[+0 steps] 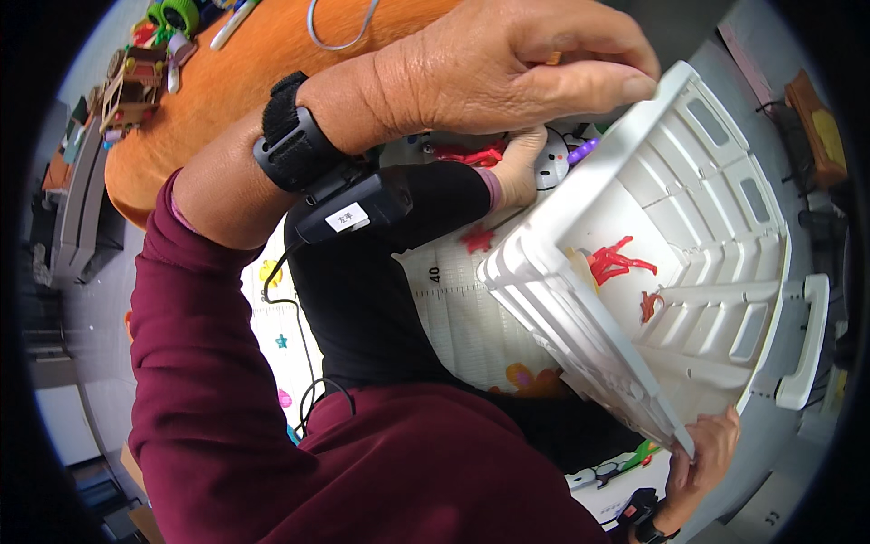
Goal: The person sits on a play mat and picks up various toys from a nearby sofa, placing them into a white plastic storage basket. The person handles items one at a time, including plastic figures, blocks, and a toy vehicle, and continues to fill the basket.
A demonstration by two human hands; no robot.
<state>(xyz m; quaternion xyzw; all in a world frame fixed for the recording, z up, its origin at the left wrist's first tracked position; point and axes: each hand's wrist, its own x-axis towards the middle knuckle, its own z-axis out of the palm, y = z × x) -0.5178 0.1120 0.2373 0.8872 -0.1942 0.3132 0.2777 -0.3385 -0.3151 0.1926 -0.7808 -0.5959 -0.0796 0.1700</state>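
My left hand [516,68] reaches across the top, thumb and fingers curled beside the upper corner of a white plastic basket [591,170]. A tiny orange bit shows between thumb and finger; whether they grip it or the rim is unclear. At lower right my right hand [703,442] grips the basket's rim. The basket stands tilted, its opening to the right. Inside lie a red toy figure [615,262], a smaller red toy [650,306] and a partly hidden yellowish thing [581,265]. Another red figure [476,153] lies near my foot, beside a purple toy [583,151].
My bent legs rest on a printed play mat [448,319]. An orange padded surface [231,88] at upper left bears a wooden toy vehicle [136,85], a green-wheeled toy [180,13] and a white marker [231,26]. The basket's white handle [805,353] sticks out at right. A black cable [299,313] hangs from my left wrist.
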